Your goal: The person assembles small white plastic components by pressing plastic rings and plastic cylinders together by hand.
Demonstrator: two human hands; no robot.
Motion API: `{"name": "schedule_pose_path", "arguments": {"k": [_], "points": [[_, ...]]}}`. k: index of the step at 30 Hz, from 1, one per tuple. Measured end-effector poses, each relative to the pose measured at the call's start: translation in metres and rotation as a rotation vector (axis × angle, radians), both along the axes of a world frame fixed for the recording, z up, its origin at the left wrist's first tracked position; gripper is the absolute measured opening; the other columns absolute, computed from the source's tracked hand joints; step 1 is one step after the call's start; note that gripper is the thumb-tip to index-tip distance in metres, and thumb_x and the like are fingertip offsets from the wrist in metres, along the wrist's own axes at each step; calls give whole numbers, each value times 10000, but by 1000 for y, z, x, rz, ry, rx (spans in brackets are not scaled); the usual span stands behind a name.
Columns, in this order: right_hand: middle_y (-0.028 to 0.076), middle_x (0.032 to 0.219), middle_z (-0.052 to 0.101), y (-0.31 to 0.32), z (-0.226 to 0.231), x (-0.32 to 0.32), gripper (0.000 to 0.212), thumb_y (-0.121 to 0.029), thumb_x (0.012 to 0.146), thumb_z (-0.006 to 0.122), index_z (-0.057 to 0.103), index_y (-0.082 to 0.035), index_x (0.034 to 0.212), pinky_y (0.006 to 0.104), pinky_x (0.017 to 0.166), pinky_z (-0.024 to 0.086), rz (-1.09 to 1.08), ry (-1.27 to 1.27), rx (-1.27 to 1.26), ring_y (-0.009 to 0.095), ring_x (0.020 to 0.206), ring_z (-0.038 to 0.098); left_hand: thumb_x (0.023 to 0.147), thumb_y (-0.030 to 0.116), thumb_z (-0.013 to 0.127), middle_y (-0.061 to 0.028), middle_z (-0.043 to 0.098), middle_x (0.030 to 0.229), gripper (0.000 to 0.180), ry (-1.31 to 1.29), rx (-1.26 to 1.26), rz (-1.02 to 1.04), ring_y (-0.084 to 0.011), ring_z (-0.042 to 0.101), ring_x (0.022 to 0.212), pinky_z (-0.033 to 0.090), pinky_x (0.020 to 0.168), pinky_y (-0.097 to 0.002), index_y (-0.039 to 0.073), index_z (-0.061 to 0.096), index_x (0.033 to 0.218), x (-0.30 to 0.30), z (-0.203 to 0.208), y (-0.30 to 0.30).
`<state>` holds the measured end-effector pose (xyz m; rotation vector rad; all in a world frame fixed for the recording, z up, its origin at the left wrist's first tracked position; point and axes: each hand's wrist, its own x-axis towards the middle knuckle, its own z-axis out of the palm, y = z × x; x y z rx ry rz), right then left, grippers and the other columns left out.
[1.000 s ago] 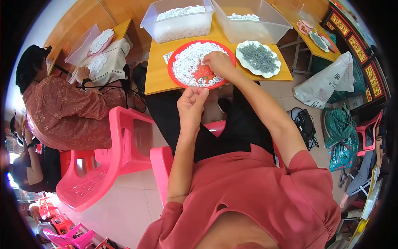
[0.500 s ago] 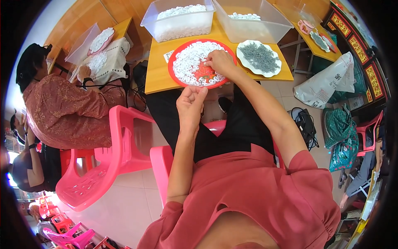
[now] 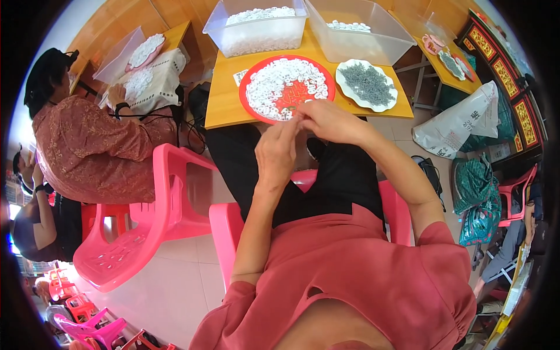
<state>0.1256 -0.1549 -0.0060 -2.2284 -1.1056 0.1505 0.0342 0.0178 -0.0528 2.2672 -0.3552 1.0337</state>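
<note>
My left hand and my right hand meet at the near rim of a red round plate. Their fingertips pinch together, and whatever small piece lies between them is hidden. Small white plastic pieces with holes cover much of the plate, leaving a patch of its printed red bottom bare. To the right stands a white scalloped plate heaped with small grey screw-like pieces.
Two clear plastic bins with white pieces stand behind on the yellow table. At left, a person sits by another table. A pink chair is beside me; a white sack and green bags lie right.
My right hand has left the white pieces on the red plate and come back toward me, meeting the fingertips of my left hand. The left hand has shifted slightly right.
</note>
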Motion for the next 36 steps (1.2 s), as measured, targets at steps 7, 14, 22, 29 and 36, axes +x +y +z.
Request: {"name": "schedule_pose_path", "arguments": {"k": [7, 14, 22, 29, 36], "points": [[101, 828, 715, -8, 3, 9, 183, -166, 961, 674, 683, 14, 993, 362, 687, 538, 4, 323, -16, 152, 757, 687, 934, 34, 701, -148, 717, 962, 239, 215, -36, -56, -337, 715, 837, 560, 715, -390, 57, 731, 1170, -11, 7, 0], [179, 946, 767, 16, -52, 112, 174, -195, 849, 712, 785, -47, 903, 470, 807, 569, -324, -22, 41, 353, 901, 733, 919, 24, 729, -113, 715, 913, 142, 312, -464, -48, -227, 714, 781, 546, 721, -323, 17, 747, 1060, -2, -2, 10], [176, 982, 775, 39, -79, 132, 158, -162, 874, 677, 809, -98, 935, 501, 847, 579, -475, -142, -186, 355, 951, 746, 962, 74, 745, -48, 758, 969, 183, 591, -1204, -288, -89, 695, 801, 501, 690, -194, 4, 733, 1131, 1, -4, 26], [153, 940, 779, 38, -79, 127, 147, -241, 863, 769, 814, -125, 941, 487, 807, 579, -458, -163, -130, 339, 928, 749, 959, 82, 749, -53, 765, 965, 177, 598, -1253, -319, -90, 694, 785, 494, 696, -206, 6, 734, 1118, 0, -4, 24], [140, 898, 776, 46, -77, 128, 180, -287, 826, 820, 817, -143, 933, 473, 775, 578, -430, -208, -110, 336, 893, 751, 964, 63, 740, -75, 772, 994, 219, 626, -1330, -332, -110, 726, 824, 549, 709, -199, -4, 709, 1170, 2, -7, 28]]}}
